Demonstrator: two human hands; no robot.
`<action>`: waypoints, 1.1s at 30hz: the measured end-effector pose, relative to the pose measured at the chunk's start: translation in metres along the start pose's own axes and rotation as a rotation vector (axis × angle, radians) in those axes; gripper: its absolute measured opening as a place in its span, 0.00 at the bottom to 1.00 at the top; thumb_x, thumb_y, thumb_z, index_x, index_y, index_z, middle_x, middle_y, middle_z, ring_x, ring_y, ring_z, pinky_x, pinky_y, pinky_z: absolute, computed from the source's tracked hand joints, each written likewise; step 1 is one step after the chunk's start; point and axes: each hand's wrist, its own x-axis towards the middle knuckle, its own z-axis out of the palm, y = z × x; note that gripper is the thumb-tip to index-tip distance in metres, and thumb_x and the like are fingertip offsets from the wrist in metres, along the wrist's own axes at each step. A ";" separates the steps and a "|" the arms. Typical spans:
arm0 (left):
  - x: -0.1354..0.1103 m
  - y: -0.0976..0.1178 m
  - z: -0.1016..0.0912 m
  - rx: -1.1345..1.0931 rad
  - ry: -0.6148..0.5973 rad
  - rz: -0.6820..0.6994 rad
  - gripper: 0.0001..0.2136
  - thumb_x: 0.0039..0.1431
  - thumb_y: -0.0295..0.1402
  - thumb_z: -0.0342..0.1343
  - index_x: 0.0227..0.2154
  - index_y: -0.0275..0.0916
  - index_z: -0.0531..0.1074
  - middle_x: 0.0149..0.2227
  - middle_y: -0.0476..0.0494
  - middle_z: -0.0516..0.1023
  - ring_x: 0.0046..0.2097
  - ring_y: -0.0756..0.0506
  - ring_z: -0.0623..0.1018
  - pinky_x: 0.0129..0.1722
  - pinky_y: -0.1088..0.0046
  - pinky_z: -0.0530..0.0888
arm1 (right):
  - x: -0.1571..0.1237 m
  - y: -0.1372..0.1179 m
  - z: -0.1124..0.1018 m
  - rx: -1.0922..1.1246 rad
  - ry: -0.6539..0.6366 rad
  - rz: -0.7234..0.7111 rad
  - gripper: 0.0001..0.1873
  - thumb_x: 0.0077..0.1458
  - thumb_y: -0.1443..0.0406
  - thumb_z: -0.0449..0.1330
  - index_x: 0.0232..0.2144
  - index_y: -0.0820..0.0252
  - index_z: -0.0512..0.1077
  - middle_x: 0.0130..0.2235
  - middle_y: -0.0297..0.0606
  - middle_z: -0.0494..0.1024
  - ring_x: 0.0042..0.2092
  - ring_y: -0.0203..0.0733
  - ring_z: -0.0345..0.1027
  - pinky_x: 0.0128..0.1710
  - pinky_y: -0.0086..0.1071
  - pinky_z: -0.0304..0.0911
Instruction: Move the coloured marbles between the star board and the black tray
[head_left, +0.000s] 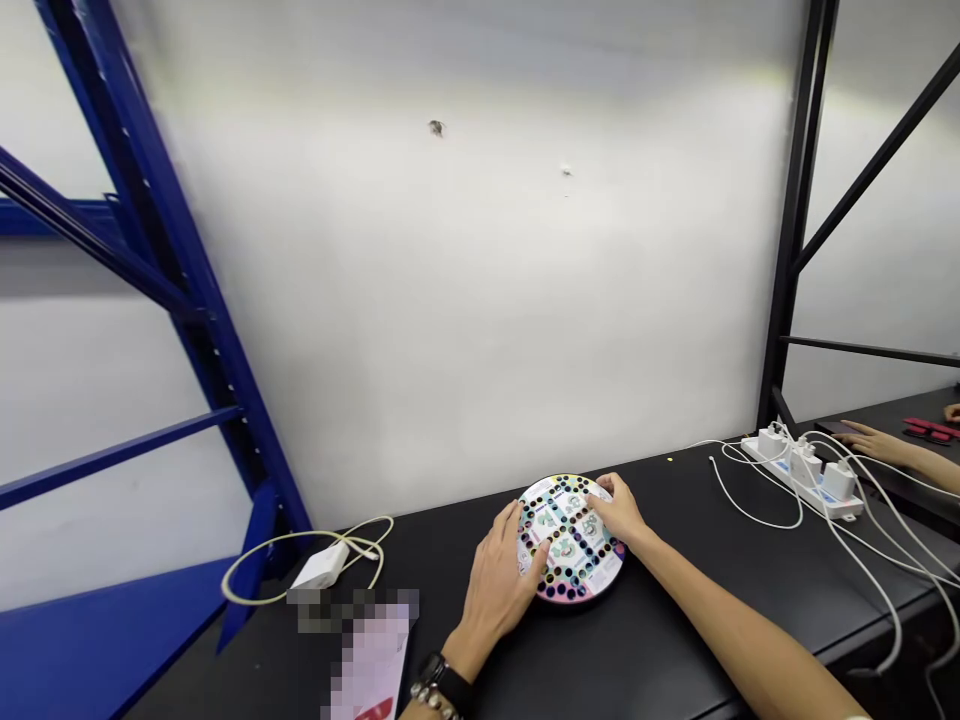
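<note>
A round game board (570, 540) lies on the black tabletop (675, 600), its white face printed with rings of coloured dots and pictures, and a pink and blue rim. My left hand (499, 570) rests on its near left edge, fingers spread over the printed face. My right hand (619, 510) sits on the far right edge, fingers curled over the rim. The two hands grip the board from opposite sides and hide part of its face. A black watch and a beaded bracelet circle my left wrist.
A white power strip (802, 475) with plugged adapters and loose white cables lies to the right. A white charger (322, 567) with a coiled cable sits to the left, near a blurred pink paper (373, 655). A blue shelf frame (202, 330) stands at left. A co-worker's hand (874, 442) rests at far right.
</note>
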 end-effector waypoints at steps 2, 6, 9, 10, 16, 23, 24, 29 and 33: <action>0.000 0.002 -0.006 -0.051 0.033 0.032 0.27 0.63 0.45 0.45 0.63 0.40 0.56 0.65 0.38 0.59 0.63 0.37 0.63 0.61 0.56 0.63 | 0.003 0.001 -0.005 0.266 0.004 0.040 0.18 0.49 0.58 0.58 0.43 0.59 0.68 0.42 0.42 0.78 0.43 0.45 0.72 0.42 0.36 0.66; 0.002 0.003 -0.012 -0.170 0.087 0.083 0.25 0.65 0.43 0.43 0.62 0.40 0.56 0.64 0.38 0.58 0.62 0.38 0.65 0.62 0.57 0.64 | 0.010 0.000 -0.026 0.685 -0.168 0.142 0.15 0.44 0.56 0.63 0.30 0.62 0.71 0.28 0.38 0.77 0.30 0.42 0.72 0.31 0.33 0.67; 0.004 0.000 -0.011 -0.209 0.119 0.050 0.23 0.67 0.41 0.39 0.61 0.40 0.57 0.63 0.37 0.60 0.58 0.41 0.69 0.59 0.59 0.67 | 0.019 0.003 -0.047 0.896 -0.064 0.143 0.14 0.43 0.57 0.64 0.28 0.61 0.69 0.26 0.38 0.76 0.28 0.42 0.72 0.30 0.34 0.67; 0.004 -0.001 -0.011 -0.191 0.114 0.031 0.22 0.67 0.41 0.38 0.61 0.40 0.58 0.62 0.38 0.61 0.57 0.41 0.70 0.58 0.59 0.68 | 0.023 0.005 -0.055 0.941 0.033 0.128 0.14 0.44 0.57 0.63 0.28 0.60 0.67 0.26 0.38 0.76 0.28 0.43 0.72 0.30 0.34 0.68; -0.001 -0.003 -0.002 0.045 -0.114 0.017 0.21 0.62 0.41 0.46 0.56 0.43 0.65 0.59 0.41 0.67 0.59 0.39 0.67 0.59 0.55 0.63 | 0.030 0.015 -0.093 0.658 0.708 -0.099 0.16 0.53 0.50 0.52 0.27 0.55 0.59 0.26 0.32 0.69 0.30 0.39 0.64 0.30 0.31 0.63; -0.003 -0.003 0.001 0.111 -0.191 -0.007 0.23 0.62 0.43 0.45 0.58 0.43 0.64 0.60 0.42 0.67 0.60 0.39 0.65 0.61 0.55 0.59 | 0.002 0.003 -0.081 -0.298 0.227 -0.350 0.06 0.52 0.60 0.55 0.31 0.56 0.68 0.35 0.38 0.73 0.35 0.42 0.66 0.36 0.33 0.57; -0.003 -0.003 0.000 0.109 -0.193 -0.005 0.23 0.62 0.43 0.45 0.57 0.43 0.64 0.60 0.42 0.67 0.60 0.39 0.65 0.61 0.55 0.59 | 0.001 0.003 -0.075 -0.390 0.099 -0.324 0.05 0.50 0.62 0.56 0.31 0.56 0.69 0.35 0.37 0.73 0.36 0.42 0.67 0.35 0.33 0.56; -0.002 -0.001 -0.001 0.084 -0.188 0.009 0.21 0.62 0.42 0.45 0.55 0.45 0.66 0.58 0.43 0.68 0.59 0.40 0.67 0.61 0.55 0.59 | 0.003 0.014 -0.061 -0.576 -0.185 -0.123 0.07 0.49 0.61 0.58 0.32 0.56 0.71 0.36 0.39 0.76 0.39 0.47 0.69 0.36 0.33 0.55; -0.003 0.000 -0.001 0.069 -0.188 0.017 0.20 0.62 0.42 0.45 0.54 0.45 0.66 0.57 0.43 0.69 0.58 0.40 0.67 0.61 0.55 0.60 | 0.005 0.020 -0.064 -0.498 -0.181 -0.121 0.13 0.54 0.56 0.57 0.37 0.56 0.72 0.37 0.39 0.76 0.40 0.46 0.69 0.37 0.33 0.56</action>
